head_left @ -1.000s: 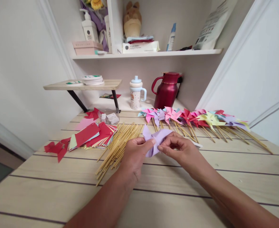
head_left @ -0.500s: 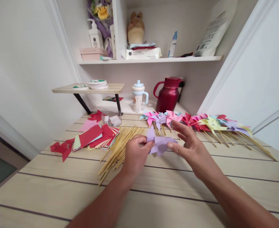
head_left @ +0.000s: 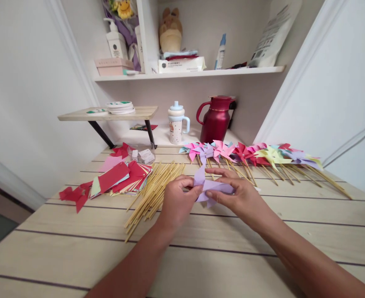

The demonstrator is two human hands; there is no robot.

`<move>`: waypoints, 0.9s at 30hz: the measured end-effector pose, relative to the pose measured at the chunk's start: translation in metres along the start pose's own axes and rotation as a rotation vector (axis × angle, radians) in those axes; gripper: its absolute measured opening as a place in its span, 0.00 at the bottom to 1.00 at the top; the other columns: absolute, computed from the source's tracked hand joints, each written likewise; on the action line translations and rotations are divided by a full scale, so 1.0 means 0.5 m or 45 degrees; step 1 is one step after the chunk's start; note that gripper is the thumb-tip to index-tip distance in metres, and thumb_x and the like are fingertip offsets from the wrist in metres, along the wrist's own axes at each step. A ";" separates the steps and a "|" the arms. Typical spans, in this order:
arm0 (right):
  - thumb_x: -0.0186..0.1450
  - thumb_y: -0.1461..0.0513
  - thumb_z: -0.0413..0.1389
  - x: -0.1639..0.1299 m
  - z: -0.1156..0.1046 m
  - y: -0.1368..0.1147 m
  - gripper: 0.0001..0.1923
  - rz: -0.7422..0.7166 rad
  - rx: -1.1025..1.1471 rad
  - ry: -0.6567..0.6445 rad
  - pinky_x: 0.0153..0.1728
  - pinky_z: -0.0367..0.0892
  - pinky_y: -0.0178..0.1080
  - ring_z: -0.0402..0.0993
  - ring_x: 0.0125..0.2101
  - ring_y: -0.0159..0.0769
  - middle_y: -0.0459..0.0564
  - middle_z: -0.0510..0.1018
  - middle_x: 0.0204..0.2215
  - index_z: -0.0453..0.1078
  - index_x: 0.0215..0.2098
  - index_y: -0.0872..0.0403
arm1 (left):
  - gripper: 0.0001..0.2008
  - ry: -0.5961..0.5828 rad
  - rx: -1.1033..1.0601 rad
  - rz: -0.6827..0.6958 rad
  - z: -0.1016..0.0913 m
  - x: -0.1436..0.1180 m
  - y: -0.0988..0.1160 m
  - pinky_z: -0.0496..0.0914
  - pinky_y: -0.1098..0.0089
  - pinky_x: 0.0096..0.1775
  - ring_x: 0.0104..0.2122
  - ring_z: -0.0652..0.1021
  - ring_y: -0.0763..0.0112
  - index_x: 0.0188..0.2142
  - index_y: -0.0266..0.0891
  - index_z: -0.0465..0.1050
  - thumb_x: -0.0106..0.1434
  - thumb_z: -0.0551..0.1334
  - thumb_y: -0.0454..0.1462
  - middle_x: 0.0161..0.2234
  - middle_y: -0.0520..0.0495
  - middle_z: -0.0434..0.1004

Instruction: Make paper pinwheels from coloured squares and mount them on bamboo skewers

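Lilac paper piece (head_left: 211,187), partly folded, held just above the table (head_left: 232,231), long axis left-right, one flap pointing up. Left hand (head_left: 177,203) fingers pinch its left edge; right hand (head_left: 240,194) fingers pinch its right side. Bamboo sticks (head_left: 153,188) lie just left.

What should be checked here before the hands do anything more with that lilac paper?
1. Left hand pinches the lilac paper: ok.
2. Right hand grips its other side: ok.
3. Paper held above the table, apart from other things: ok.
4. Bamboo sticks lie close beside the left hand: ok.
5. Finished pinwheels lie apart from both hands: ok.
6. Folds lined up at the centre: cannot tell.
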State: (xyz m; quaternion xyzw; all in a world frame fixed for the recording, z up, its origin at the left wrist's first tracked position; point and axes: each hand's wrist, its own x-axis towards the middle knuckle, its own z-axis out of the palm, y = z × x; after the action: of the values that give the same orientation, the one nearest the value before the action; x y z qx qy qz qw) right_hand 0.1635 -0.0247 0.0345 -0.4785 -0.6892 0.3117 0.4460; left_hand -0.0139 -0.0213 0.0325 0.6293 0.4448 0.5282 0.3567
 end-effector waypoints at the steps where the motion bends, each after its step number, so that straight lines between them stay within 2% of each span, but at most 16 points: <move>1: 0.55 0.55 0.66 -0.001 0.001 -0.001 0.06 0.015 0.013 0.005 0.54 0.64 0.53 0.71 0.54 0.53 0.53 0.76 0.54 0.81 0.27 0.48 | 0.11 -0.004 -0.007 -0.001 0.001 -0.001 0.001 0.64 0.71 0.31 0.26 0.72 0.71 0.16 0.40 0.71 0.54 0.65 0.32 0.22 0.52 0.70; 4: 0.53 0.56 0.67 -0.002 0.005 -0.002 0.06 0.106 0.128 0.004 0.48 0.67 0.48 0.75 0.47 0.49 0.53 0.79 0.49 0.81 0.25 0.50 | 0.10 -0.011 -0.022 -0.022 0.004 -0.003 0.004 0.65 0.71 0.31 0.27 0.73 0.70 0.17 0.40 0.72 0.54 0.65 0.32 0.22 0.52 0.72; 6: 0.52 0.56 0.69 -0.003 0.011 0.000 0.08 0.223 0.321 0.020 0.41 0.69 0.44 0.76 0.40 0.44 0.52 0.80 0.46 0.82 0.28 0.50 | 0.09 -0.005 -0.049 -0.063 0.002 -0.003 0.007 0.67 0.70 0.34 0.29 0.75 0.68 0.20 0.40 0.74 0.56 0.66 0.35 0.25 0.50 0.75; 8: 0.49 0.56 0.71 -0.004 0.018 0.002 0.15 0.372 0.557 0.083 0.36 0.69 0.41 0.76 0.33 0.39 0.50 0.83 0.38 0.82 0.35 0.50 | 0.07 0.043 -0.150 -0.119 -0.004 -0.002 0.008 0.69 0.69 0.40 0.37 0.78 0.65 0.30 0.40 0.80 0.60 0.66 0.40 0.33 0.46 0.80; 9: 0.48 0.57 0.72 -0.004 0.022 0.002 0.17 0.430 0.656 0.118 0.36 0.69 0.40 0.75 0.32 0.38 0.49 0.83 0.34 0.82 0.36 0.51 | 0.11 0.089 -0.225 -0.149 -0.008 -0.001 0.008 0.69 0.68 0.45 0.43 0.78 0.63 0.38 0.41 0.81 0.62 0.65 0.44 0.40 0.44 0.81; 11: 0.47 0.58 0.73 -0.002 0.029 0.001 0.16 0.481 0.830 0.201 0.37 0.69 0.39 0.76 0.31 0.37 0.48 0.84 0.31 0.82 0.34 0.53 | 0.23 0.202 -0.386 -0.214 -0.016 0.001 0.004 0.66 0.65 0.54 0.54 0.74 0.61 0.55 0.44 0.74 0.65 0.60 0.52 0.53 0.42 0.77; 13: 0.47 0.60 0.73 0.002 0.035 -0.003 0.14 0.501 1.000 0.309 0.38 0.69 0.38 0.77 0.33 0.37 0.48 0.84 0.31 0.81 0.32 0.53 | 0.33 0.276 -0.496 -0.292 -0.021 0.002 -0.002 0.62 0.61 0.59 0.61 0.68 0.58 0.63 0.47 0.64 0.65 0.56 0.58 0.62 0.40 0.68; 14: 0.47 0.60 0.73 0.005 0.038 -0.005 0.14 0.519 1.069 0.360 0.38 0.69 0.37 0.77 0.33 0.37 0.48 0.85 0.32 0.81 0.32 0.53 | 0.35 0.268 -0.533 -0.334 -0.021 0.001 -0.005 0.60 0.59 0.61 0.63 0.66 0.57 0.65 0.47 0.61 0.64 0.55 0.60 0.64 0.39 0.65; 17: 0.48 0.61 0.73 0.011 0.044 -0.006 0.14 0.549 1.157 0.447 0.36 0.70 0.36 0.77 0.32 0.35 0.46 0.85 0.32 0.81 0.33 0.51 | 0.41 0.097 -0.616 -0.401 -0.012 -0.005 -0.011 0.57 0.58 0.63 0.66 0.62 0.55 0.66 0.45 0.58 0.60 0.59 0.62 0.66 0.36 0.61; 20: 0.49 0.61 0.72 0.012 0.050 -0.004 0.13 0.526 1.164 0.463 0.37 0.70 0.36 0.78 0.33 0.35 0.45 0.85 0.33 0.80 0.33 0.52 | 0.44 -0.007 -0.651 -0.386 0.005 -0.013 -0.013 0.61 0.59 0.61 0.65 0.62 0.52 0.63 0.42 0.62 0.53 0.70 0.57 0.65 0.34 0.62; 23: 0.50 0.61 0.72 0.006 0.059 -0.006 0.12 0.511 1.162 0.434 0.38 0.70 0.37 0.78 0.33 0.36 0.47 0.85 0.32 0.80 0.33 0.53 | 0.38 0.035 -0.650 -0.391 0.021 -0.017 -0.014 0.64 0.59 0.59 0.63 0.66 0.51 0.57 0.40 0.70 0.48 0.76 0.47 0.61 0.33 0.68; 27: 0.49 0.61 0.73 -0.008 0.072 -0.013 0.13 0.522 1.154 0.353 0.39 0.69 0.38 0.78 0.32 0.37 0.49 0.85 0.30 0.80 0.32 0.55 | 0.26 0.084 -0.723 -0.450 0.031 -0.018 -0.016 0.69 0.61 0.53 0.51 0.77 0.56 0.47 0.37 0.77 0.49 0.76 0.43 0.49 0.36 0.79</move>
State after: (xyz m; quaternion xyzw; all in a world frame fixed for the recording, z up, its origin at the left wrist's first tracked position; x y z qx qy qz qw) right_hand 0.1289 -0.0307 0.0243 -0.3992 -0.3113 0.5938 0.6254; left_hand -0.0007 -0.0267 0.0193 0.4005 0.3935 0.5811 0.5891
